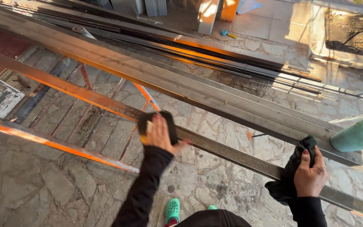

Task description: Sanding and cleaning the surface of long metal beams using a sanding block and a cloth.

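black sleeves are reaching out from the bottom edge, one toward each hand. the left hand [159, 133] is pressing flat, fingers together, on a dark sanding pad [169, 126] that is lying on top of a long steel bar [232, 154]; the pad is showing around the palm on its upper and right sides, right where the bar is meeting an orange-painted rail [64, 86]. the right hand [310, 171] is closing around a bunched black cloth [293, 170], which is draping over the same bar further to the right, the cloth sticking out above the fingertips and hanging down to the left of the wrist. the bar is running diagonally from upper left to lower right, just beside a wider grey steel channel [181, 82] lying parallel above it. both are resting on an orange metal stand [59, 145] whose rails are glowing in low sunlight. underneath, irregular stone paving [34, 185] is spreading out, with more long dark metal strips [232, 63] piling up beyond the channel. a teal cylinder [358, 134] is poking in at the right edge, near the right hand. green clogs [173, 209] are showing between the arms at the bottom. the left arm is stretching forward nearly straight, while the right arm is bending short, its wrist cocked over the bar.
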